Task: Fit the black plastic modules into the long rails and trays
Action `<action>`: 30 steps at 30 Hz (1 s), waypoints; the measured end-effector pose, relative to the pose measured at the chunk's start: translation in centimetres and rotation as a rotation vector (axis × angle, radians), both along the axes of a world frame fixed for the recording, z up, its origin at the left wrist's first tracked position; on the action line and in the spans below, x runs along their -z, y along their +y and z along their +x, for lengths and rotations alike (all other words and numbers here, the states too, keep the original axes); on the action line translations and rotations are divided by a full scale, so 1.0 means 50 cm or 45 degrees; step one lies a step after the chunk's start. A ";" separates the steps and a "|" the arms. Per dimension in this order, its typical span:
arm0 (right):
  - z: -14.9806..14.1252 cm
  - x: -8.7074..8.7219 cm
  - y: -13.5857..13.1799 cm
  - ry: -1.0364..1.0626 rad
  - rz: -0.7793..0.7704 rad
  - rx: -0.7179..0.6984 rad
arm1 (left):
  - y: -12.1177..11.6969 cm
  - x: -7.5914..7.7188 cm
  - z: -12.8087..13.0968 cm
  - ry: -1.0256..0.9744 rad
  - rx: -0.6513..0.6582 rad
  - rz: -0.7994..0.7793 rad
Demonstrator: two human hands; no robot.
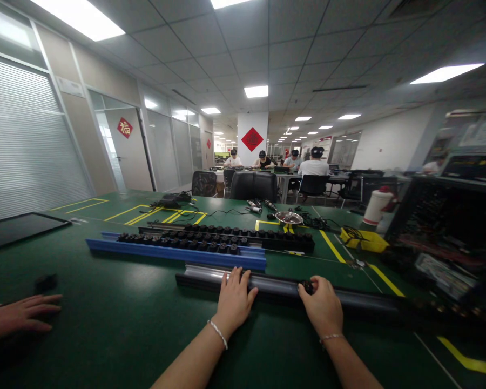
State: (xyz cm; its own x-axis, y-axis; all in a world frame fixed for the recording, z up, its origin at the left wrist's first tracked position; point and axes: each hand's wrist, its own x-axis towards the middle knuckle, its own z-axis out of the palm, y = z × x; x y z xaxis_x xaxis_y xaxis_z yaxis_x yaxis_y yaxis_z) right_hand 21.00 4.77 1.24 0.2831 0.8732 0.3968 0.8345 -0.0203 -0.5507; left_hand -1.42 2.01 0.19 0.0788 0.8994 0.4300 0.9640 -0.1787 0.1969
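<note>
A long dark rail with a shiny rounded top point(269, 285) runs across the green table before me. My left hand point(235, 297) lies over the rail's left part, fingers stretched out and thumb apart. Farther right, my right hand point(323, 301) pinches a small black part point(306, 286) against the top of the rail; the fingers partly hide it. Behind the rail is a blue channel point(178, 255). Alongside it stand rows of small round black parts point(210, 243), with another dark strip carrying similar parts point(283, 240) farther back.
Another person's hand point(22, 316) rests at the left near a blurred dark object point(46, 282). A metal bowl point(289, 218), cables, a yellow tray point(363, 239) and a white bottle point(377, 206) stand beyond. A dark rack point(449, 232) rises at right. People sit farther back.
</note>
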 end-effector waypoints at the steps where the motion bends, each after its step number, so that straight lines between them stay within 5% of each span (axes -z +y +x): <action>1: -0.003 0.001 0.000 0.013 -0.003 -0.009 | 0.003 -0.003 0.005 -0.005 0.016 -0.012; 13: -0.030 0.005 -0.002 0.174 0.031 -0.128 | 0.035 -0.021 0.097 -0.174 0.293 -0.158; 30: -0.056 0.006 -0.008 0.268 0.019 -0.281 | 0.054 -0.041 0.124 -0.366 0.188 -0.225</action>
State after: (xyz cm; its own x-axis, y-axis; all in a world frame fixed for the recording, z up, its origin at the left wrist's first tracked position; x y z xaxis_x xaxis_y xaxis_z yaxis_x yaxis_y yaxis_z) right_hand 18.21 4.39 0.94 0.1645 0.9171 0.3630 0.6854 0.1584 -0.7107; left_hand 4.77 4.73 2.25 0.1117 0.9496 0.2927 0.8311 -0.2508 0.4964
